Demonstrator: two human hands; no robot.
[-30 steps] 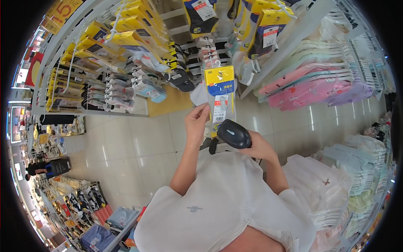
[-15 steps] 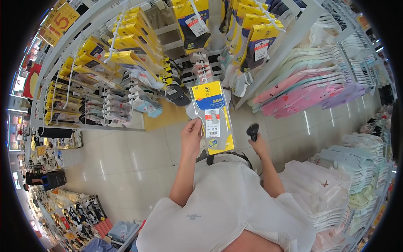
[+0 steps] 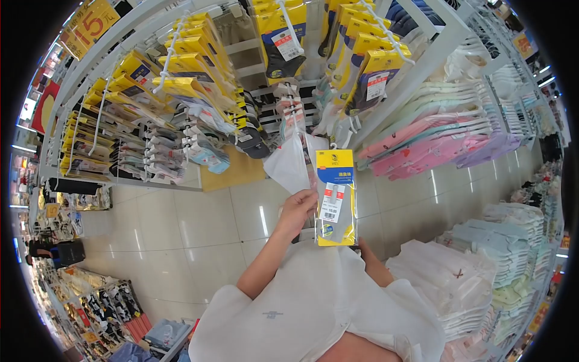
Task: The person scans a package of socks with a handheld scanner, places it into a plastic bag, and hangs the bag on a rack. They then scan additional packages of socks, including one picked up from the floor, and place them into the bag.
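A sock package (image 3: 335, 199) in clear plastic, with a yellow and blue card and a red and white price tag, is upright before my chest. My left hand (image 3: 300, 211) pinches its left edge. My right forearm (image 3: 375, 265) reaches forward at my right side, and its hand is hidden behind the package. The black scanner does not show. Just beyond the package hang a white cloth (image 3: 288, 166) and small hanging items (image 3: 290, 105) on the rack.
Yellow-carded sock packs (image 3: 199, 57) hang on hooks ahead and to the left. Pink and pale garments (image 3: 422, 145) hang at the right, beside a white rack post (image 3: 416, 72). Stacked clothes (image 3: 446, 277) are at the lower right. Tiled floor (image 3: 199, 241) shows on the left.
My left hand and the package have moved to the right and slightly lower. The right hand and black scanner, visible before, are now out of sight behind the package. More of the white cloth shows.
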